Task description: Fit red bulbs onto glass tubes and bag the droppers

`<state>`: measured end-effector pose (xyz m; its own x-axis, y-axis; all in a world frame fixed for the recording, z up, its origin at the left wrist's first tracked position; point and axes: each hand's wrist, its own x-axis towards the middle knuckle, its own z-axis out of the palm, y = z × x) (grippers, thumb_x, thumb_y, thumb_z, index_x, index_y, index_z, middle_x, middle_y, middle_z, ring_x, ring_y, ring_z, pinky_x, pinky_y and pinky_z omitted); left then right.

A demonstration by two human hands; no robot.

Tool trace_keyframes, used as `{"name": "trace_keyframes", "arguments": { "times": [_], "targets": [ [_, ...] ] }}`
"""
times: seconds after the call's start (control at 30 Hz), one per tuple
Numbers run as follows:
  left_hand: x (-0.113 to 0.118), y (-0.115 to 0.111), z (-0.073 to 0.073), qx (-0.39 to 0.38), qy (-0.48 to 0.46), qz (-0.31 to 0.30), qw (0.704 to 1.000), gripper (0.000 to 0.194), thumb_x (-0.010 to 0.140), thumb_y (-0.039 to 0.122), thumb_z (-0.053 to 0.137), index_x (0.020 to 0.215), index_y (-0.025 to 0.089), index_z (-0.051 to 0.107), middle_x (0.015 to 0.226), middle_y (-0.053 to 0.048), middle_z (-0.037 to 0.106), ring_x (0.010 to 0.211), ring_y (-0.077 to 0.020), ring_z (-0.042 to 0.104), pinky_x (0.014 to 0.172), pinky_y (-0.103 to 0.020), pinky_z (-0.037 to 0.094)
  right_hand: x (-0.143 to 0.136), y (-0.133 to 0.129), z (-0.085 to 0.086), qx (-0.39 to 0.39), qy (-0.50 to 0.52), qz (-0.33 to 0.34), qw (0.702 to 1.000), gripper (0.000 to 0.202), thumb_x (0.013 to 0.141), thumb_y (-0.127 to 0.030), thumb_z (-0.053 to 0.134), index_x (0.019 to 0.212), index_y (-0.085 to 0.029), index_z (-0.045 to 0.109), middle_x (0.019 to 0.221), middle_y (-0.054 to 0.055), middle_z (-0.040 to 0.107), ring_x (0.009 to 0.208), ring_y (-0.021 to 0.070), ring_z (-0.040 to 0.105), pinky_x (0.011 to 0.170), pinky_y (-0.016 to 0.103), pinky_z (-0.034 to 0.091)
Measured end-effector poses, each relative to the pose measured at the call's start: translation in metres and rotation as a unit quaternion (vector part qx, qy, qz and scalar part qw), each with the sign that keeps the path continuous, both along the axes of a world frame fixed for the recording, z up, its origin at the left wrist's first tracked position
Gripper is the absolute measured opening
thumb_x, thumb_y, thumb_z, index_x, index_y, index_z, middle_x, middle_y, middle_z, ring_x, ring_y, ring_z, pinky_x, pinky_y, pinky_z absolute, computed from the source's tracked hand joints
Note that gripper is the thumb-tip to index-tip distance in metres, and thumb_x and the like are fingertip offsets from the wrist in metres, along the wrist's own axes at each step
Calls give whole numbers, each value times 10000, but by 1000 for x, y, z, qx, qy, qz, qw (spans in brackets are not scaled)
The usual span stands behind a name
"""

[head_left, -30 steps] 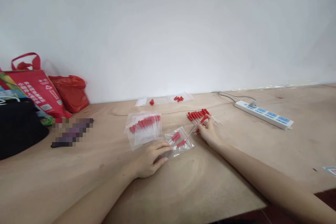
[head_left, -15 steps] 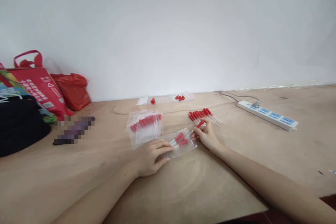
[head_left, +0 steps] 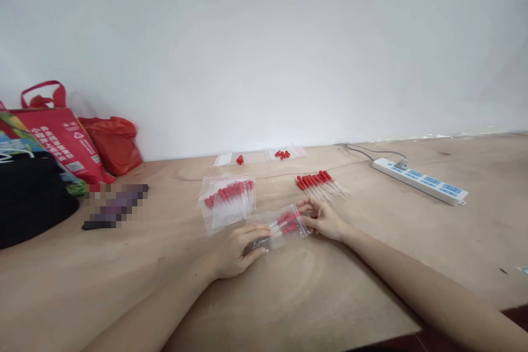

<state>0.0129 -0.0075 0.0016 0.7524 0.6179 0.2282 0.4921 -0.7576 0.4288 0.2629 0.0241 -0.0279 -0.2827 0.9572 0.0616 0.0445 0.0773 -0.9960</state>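
My left hand (head_left: 243, 245) lies over the lower end of a clear zip bag (head_left: 282, 239), thumb and fingers closed on it. Inside the bag are several droppers (head_left: 289, 227) with red rubber bulbs and thin clear stems. My right hand (head_left: 324, 219) is at the bag's mouth, fingers bent around its edge, close to a red bulb just inside. Beyond that hand lies a row of loose droppers (head_left: 315, 180), bulbs pointing away from me. Left of the bag is an overlapping stack of filled zip bags (head_left: 229, 198).
Two small bags with red rubber bulbs (head_left: 282, 154) lie by the wall. On the right is a white power strip (head_left: 421, 180) with a plugged-in cord. At left are a red tote bag (head_left: 61, 143), a red plastic bag (head_left: 113, 143), a black hat (head_left: 35, 198) and a pixelated dark object (head_left: 117, 206).
The dropper that my right hand held at the bag's mouth has moved left into the bag. My right hand has shifted slightly down and left; the left hand stays in place.
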Motion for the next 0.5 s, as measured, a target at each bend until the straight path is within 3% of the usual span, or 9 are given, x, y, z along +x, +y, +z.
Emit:
{"name": "trace_keyframes", "arguments": {
  "times": [0.13, 0.33, 0.5],
  "targets": [
    [1, -1, 1, -5, 7, 19, 1000, 339, 827, 246, 460, 1165, 224, 463, 1172, -51, 546, 1070, -183, 498, 902, -347, 410, 0, 1, -1, -12, -27, 16, 999, 402, 536, -334, 716, 784, -183, 438, 682, -35, 586, 351, 19, 405, 303, 150, 318],
    [1, -1, 1, -22, 7, 24, 999, 356, 825, 237, 457, 1181, 227, 448, 1181, -48, 539, 1066, -182, 499, 902, -343, 409, -2, 1, 1, -11, -65, 4, 998, 340, 603, -384, 663, 744, -171, 437, 471, -82, 490, 314, 25, 360, 278, 138, 266],
    [1, 0, -1, -21, -3, 18, 1000, 353, 830, 236, 451, 1183, 239, 451, 1193, -45, 533, 1068, -189, 499, 902, -353, 409, -4, 0, 3, -18, -71, 5, 997, 288, 601, -296, 642, 727, -180, 411, 420, -105, 468, 290, 28, 343, 272, 135, 256]
  ]
}}
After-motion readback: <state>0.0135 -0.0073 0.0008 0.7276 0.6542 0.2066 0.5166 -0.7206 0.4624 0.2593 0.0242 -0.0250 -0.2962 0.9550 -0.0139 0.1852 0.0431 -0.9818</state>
